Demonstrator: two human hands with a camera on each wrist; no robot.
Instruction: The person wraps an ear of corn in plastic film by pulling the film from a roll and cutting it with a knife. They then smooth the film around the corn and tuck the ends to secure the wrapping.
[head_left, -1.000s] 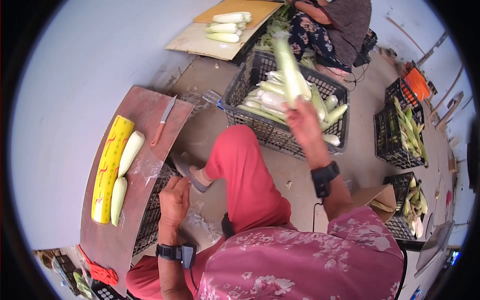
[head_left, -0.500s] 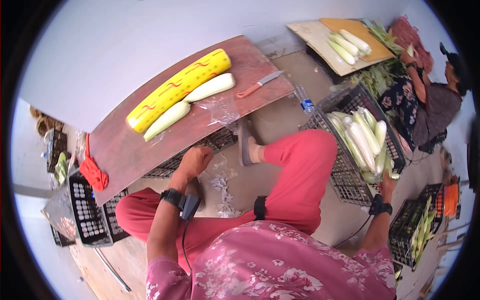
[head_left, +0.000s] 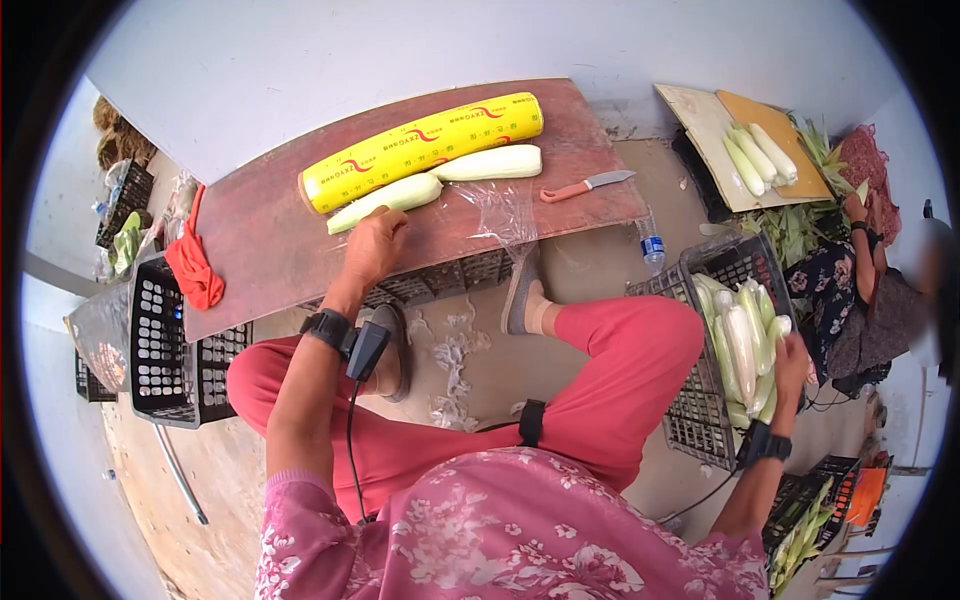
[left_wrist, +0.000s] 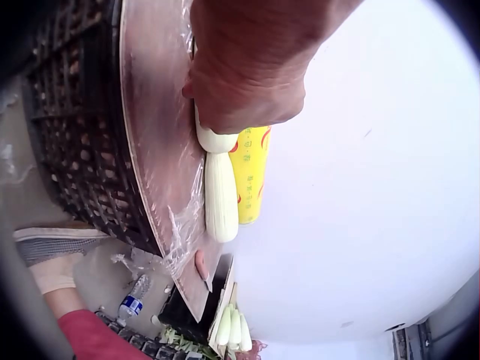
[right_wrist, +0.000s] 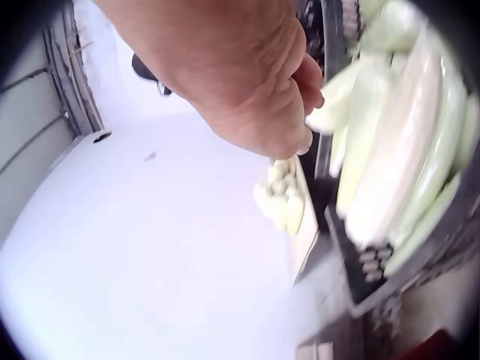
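Note:
My left hand (head_left: 373, 245), fingers loosely bent, is at the near edge of a pale green corn ear (head_left: 392, 200) on the red-brown board (head_left: 270, 240). A second corn ear (head_left: 490, 163) lies end to end with it, along a yellow roll of cling film (head_left: 425, 140). In the left wrist view the left hand (left_wrist: 255, 82) covers much of the nearer ear. My right hand (head_left: 790, 372) is over the right side of a black crate (head_left: 690, 425) of corn ears (head_left: 742, 345). Its fingers are loosely curled with nothing visible between them in the right wrist view.
A knife (head_left: 588, 186) and crumpled clear film (head_left: 505, 210) are on the board's right part. A water bottle (head_left: 651, 245) stands beside the crate. Behind, another person (head_left: 880, 310) sits by a board (head_left: 715, 130) with more ears. A red cloth (head_left: 195, 265) hangs at left.
The head view has turned toward the board. My right hand, earlier raised with a corn ear over the crate, has lowered and let it go. The left hand has moved up onto the board.

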